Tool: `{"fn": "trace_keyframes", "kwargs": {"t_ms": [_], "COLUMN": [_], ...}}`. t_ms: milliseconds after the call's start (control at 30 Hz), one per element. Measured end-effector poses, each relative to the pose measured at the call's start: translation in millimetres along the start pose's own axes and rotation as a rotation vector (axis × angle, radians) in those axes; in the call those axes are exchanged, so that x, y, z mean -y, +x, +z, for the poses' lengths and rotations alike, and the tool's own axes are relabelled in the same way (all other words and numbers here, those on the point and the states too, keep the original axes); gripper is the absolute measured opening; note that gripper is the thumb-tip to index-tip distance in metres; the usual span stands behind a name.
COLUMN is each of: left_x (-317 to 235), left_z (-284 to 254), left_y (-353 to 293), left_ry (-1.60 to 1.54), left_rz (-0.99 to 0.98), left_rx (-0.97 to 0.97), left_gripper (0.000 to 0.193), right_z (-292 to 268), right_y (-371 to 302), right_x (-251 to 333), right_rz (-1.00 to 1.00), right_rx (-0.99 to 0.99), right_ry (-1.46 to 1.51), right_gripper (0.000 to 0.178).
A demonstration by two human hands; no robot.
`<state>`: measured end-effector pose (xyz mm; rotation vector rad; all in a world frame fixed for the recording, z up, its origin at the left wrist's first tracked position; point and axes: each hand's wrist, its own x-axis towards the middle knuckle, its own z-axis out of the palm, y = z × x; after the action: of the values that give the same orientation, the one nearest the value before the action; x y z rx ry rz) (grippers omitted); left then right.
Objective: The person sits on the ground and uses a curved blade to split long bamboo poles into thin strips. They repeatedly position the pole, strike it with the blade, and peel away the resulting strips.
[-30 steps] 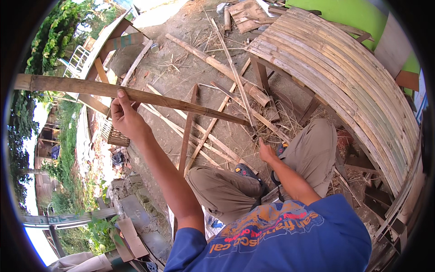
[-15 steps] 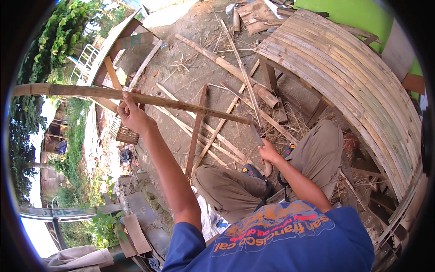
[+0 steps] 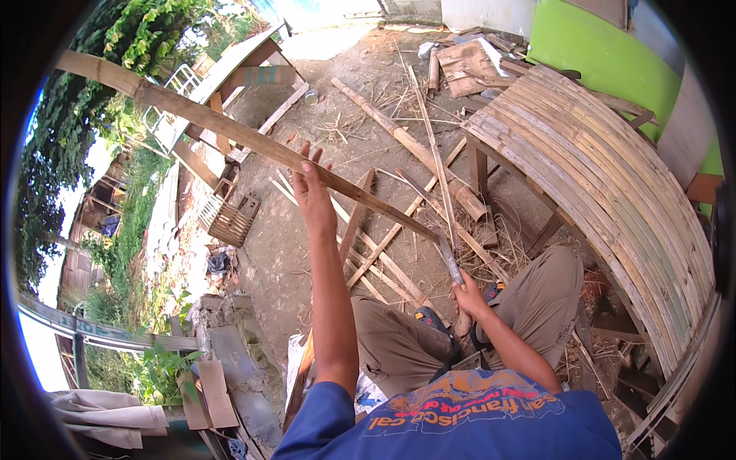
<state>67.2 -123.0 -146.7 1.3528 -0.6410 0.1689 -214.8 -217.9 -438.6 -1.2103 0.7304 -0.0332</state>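
Note:
A long split bamboo strip (image 3: 222, 124) slants from the upper left down to the middle. My left hand (image 3: 313, 201) supports it partway along, thumb in front and fingers loosely spread behind it. My right hand (image 3: 470, 295) is closed round the handle of a knife (image 3: 448, 259) above my lap. The knife's blade points up and meets the strip's lower end; exactly how the two touch is too small to tell.
A bamboo-slat bench (image 3: 590, 169) stands close on my right. Bamboo poles (image 3: 414, 146) and wooden sticks (image 3: 389, 264) lie crossed on the dirt ahead, among shavings. At left are a slatted basket (image 3: 228, 217) and a low broken wall (image 3: 238, 337).
The strip now slopes more steeply, its far end raised. My left hand has moved right along it and its fingers have loosened. My right hand and knife appear slightly lower.

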Motion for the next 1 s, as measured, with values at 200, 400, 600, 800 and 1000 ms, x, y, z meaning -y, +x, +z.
{"fn": "trace_keyframes", "kwargs": {"t_ms": [200, 400, 600, 800, 1000], "left_x": [99.3, 109.1, 2.5, -79.6, -96.3], "left_z": [21.0, 26.6, 12.4, 3.6, 16.1], "left_y": [-90.2, -62.4, 13.7, 63.4, 66.9], "left_ry": [0.140, -0.123, -0.265, -0.255, -0.406], "left_rz": [-0.242, -0.018, 0.040, -0.017, -0.222], "left_rx": [0.104, -0.213, -0.150, -0.008, -0.068], "left_gripper": [0.052, 0.036, 0.049, 0.050, 0.048], "right_z": [-5.0, -11.6, -33.5, -36.7, -39.4], "right_y": [-3.5, -16.1, -51.4, -69.1, -87.7], "right_x": [-1.6, 13.9, 50.2, 75.3, 88.8], "right_rz": [-0.075, -0.248, -0.365, -0.401, -0.449], "right_rx": [-0.069, -0.094, -0.152, -0.265, -0.277], "right_ry": [-0.038, -0.168, -0.171, -0.166, -0.115], "right_gripper": [0.058, 0.061, 0.058, 0.058, 0.065]}}
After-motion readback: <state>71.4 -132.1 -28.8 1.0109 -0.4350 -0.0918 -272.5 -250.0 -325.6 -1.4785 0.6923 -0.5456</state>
